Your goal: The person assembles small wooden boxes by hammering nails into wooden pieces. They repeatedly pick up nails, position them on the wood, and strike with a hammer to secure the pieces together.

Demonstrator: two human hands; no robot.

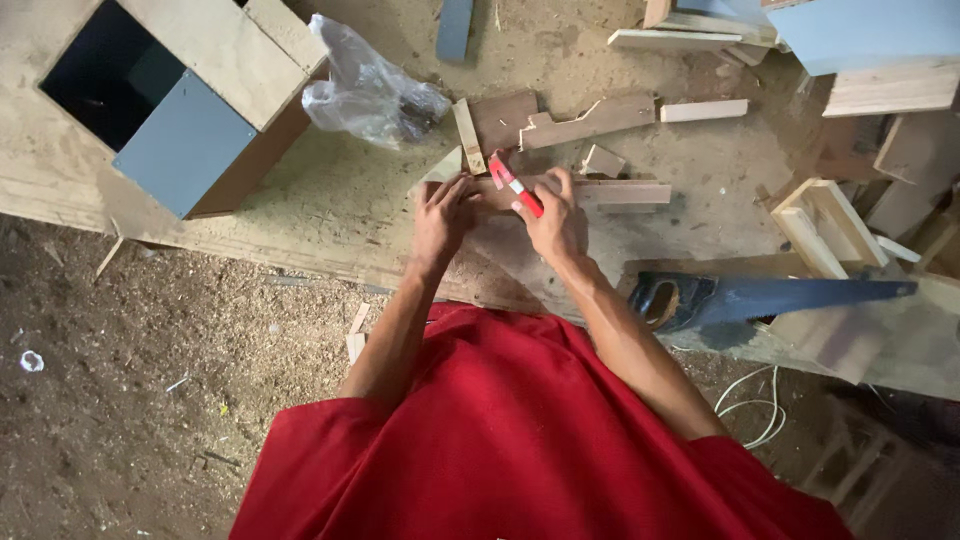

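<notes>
Marking stage, no cut begun: left hand (441, 212) is pressing fingers flat on the wooden strip (600, 192) at frame centre, right hand (551, 222) is gripping a red marker (516, 186) over it, handsaw (760, 297) is lying untouched at right.

saw (790, 294) lies right of the hands, box (190, 100) far left.

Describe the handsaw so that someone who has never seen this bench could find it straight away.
Start at the sawdust-covered workbench and go to its near edge, to the right of the person's right hand. There the handsaw lies flat, its blade pointing right. Its dark blue-grey blade and black looped handle set it apart from the pale wood offcuts around it.
</notes>
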